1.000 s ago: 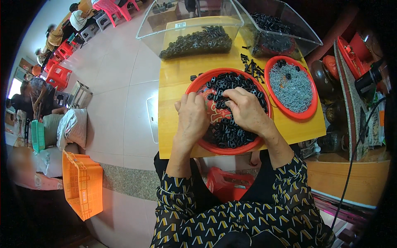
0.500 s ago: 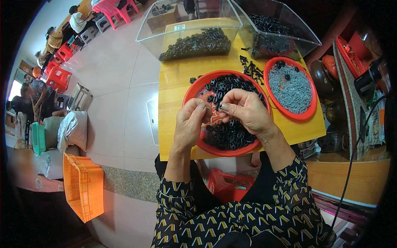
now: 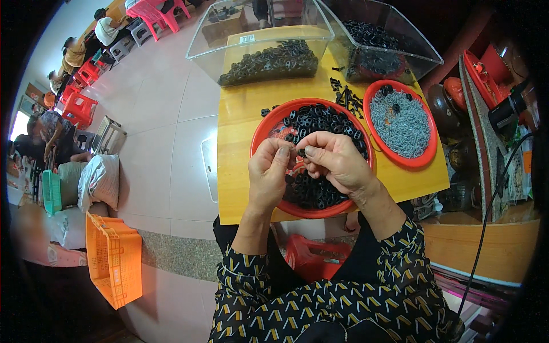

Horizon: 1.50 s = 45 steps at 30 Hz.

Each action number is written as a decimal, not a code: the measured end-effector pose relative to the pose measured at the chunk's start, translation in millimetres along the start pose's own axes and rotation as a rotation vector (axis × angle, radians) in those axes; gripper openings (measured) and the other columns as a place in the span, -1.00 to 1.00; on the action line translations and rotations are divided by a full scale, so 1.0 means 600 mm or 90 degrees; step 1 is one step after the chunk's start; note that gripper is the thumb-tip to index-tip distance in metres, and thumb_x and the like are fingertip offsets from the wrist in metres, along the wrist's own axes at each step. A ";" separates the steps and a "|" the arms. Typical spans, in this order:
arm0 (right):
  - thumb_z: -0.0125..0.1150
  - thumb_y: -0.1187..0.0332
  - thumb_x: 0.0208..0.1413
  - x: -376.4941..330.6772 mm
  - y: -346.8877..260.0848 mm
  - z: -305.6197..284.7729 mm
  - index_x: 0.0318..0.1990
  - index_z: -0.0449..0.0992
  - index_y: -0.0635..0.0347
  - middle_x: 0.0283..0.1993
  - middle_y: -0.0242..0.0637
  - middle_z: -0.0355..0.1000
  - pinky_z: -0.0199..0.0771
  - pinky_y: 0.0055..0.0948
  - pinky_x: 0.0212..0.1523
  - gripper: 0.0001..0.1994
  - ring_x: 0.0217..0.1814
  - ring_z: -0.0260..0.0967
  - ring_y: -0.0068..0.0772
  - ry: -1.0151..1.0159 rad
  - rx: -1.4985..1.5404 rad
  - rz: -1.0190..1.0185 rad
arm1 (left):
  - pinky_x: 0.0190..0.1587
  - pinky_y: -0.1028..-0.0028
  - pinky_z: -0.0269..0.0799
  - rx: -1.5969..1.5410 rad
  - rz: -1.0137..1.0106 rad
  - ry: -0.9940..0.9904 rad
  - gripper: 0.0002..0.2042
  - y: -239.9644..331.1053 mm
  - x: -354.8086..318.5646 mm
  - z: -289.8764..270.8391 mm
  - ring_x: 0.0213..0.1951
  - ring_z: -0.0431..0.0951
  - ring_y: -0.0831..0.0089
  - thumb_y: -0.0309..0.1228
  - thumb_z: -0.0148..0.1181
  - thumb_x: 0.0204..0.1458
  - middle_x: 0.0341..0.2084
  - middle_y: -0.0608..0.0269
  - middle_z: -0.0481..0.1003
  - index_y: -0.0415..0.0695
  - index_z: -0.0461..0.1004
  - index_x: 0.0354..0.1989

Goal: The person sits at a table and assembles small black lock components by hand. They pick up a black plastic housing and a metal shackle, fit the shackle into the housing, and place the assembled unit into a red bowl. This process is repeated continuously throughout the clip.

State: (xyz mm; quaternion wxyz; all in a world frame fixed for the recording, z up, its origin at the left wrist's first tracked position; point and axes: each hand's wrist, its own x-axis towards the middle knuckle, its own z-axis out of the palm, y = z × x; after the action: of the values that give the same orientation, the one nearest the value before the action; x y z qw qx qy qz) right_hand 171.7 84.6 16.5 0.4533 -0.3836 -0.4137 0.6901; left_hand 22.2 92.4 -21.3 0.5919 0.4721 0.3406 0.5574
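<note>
My right hand pinches a small black plastic piece between thumb and forefinger. Facing it, my left hand is closed in a pinch, its fingertips right by the piece; a tiny pale tip shows there, too small to name. Both hands are raised over a round red tray with many black oval plastic pieces, each with holes. To its right, a smaller red tray holds a heap of small silver screws and a few black pieces.
Two clear plastic bins with black parts stand at the back of the yellow table. Loose black parts lie between bins and trays. An orange crate and sacks are on the left floor. Several people sit at far left.
My hands have come closer together, so the fingertips nearly meet at the black piece. My right hand has moved slightly down and left. The trays stay put.
</note>
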 end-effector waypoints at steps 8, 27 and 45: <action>0.01 0.46 0.05 0.004 0.018 -0.006 -0.27 0.40 0.34 -0.47 -0.39 0.36 0.29 -0.71 -0.55 -0.86 -0.54 0.26 -0.71 0.021 -0.011 -0.013 | -0.42 0.62 0.28 0.165 0.032 0.021 -0.88 -0.002 -0.003 0.007 -0.47 0.32 0.64 -0.47 -0.07 0.09 -0.53 0.32 0.36 -0.28 0.34 -0.38; 0.00 0.48 0.05 0.004 0.018 -0.003 -0.33 0.40 0.26 -0.46 -0.41 0.35 0.32 -0.69 -0.51 -0.93 -0.49 0.28 -0.70 0.035 -0.033 -0.022 | -0.54 0.67 0.18 -0.171 -0.199 0.063 -0.85 0.004 -0.001 0.023 -0.61 0.25 0.66 -0.41 -0.10 0.09 -0.64 0.38 0.32 -0.18 0.31 -0.48; 0.10 0.55 -0.03 -0.003 0.011 0.009 -0.38 0.38 0.32 -0.51 -0.44 0.34 0.36 -0.75 -0.57 -0.94 -0.56 0.28 -0.76 0.138 -0.226 -0.090 | -0.54 0.67 0.18 -0.145 -0.155 0.052 -0.85 -0.004 -0.004 0.028 -0.59 0.27 0.67 -0.40 -0.08 0.09 -0.61 0.39 0.33 -0.21 0.34 -0.43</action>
State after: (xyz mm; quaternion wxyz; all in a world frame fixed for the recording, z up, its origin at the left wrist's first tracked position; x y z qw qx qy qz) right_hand 165.3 79.8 12.4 0.4678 -0.4995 -0.5030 0.5278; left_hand 38.3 87.2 -18.7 0.6906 0.3339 0.3538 0.5352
